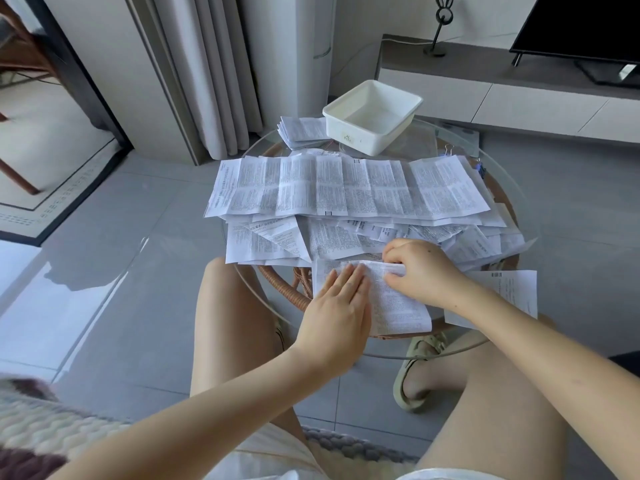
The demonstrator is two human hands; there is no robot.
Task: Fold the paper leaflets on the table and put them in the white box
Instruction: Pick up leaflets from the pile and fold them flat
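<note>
Paper leaflet (398, 306) lies at the near edge of a round glass table (426, 143), directly in front of the seated person and caught between both hands. The left hand (341, 306) rests flat on the sheet's left part, fingers straight and close together, pressing it to the glass. The right hand (420, 268) sits at the sheet's far right corner, fingers curled, pinching a raised fold of the paper; its fingertips are tucked under and cannot be seen. The leaflet's near right corner juts out past both hands.

Just beyond the hands, a loose pile of leaflets (346, 192) spreads across the middle of the table, long creased sheets lying on top of smaller ones. The white box (349, 135) stands at the far side, well apart from the hands, with a stack of folded leaflets (301, 131) touching its left wall. A small mark on the box's near wall is too small to make out, as is all the print.

To the right, a loose sheet (512, 289) is partly covered by the right forearm. Binder clips (449, 148) lie at the far right rim. A woven base and a sandalled foot (412, 375) show through the glass.
</note>
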